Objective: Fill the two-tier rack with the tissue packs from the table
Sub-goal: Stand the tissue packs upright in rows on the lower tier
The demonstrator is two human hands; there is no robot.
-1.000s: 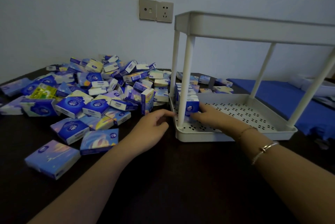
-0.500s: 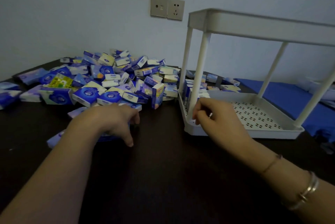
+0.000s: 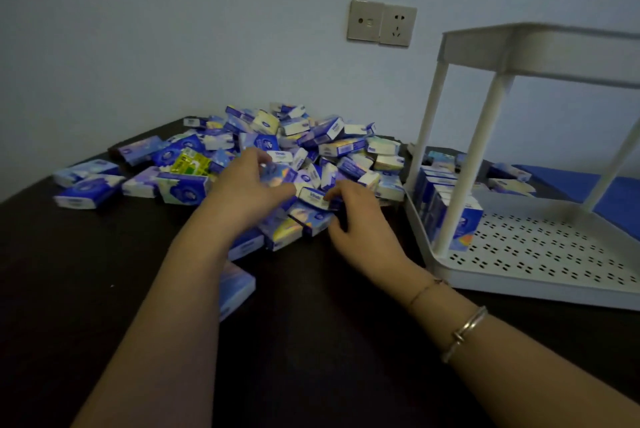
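Both hands (image 3: 304, 199) on tissue packs (image 3: 311, 157)

Both hands (image 3: 304, 199) grip tissue packs (image 3: 313, 197) in the pile beside the rack (image 3: 519, 275).

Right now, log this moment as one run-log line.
phase: picking from pile | left hand: grips tissue pack | right hand: on Vinda pack | rack: one row on lower tier
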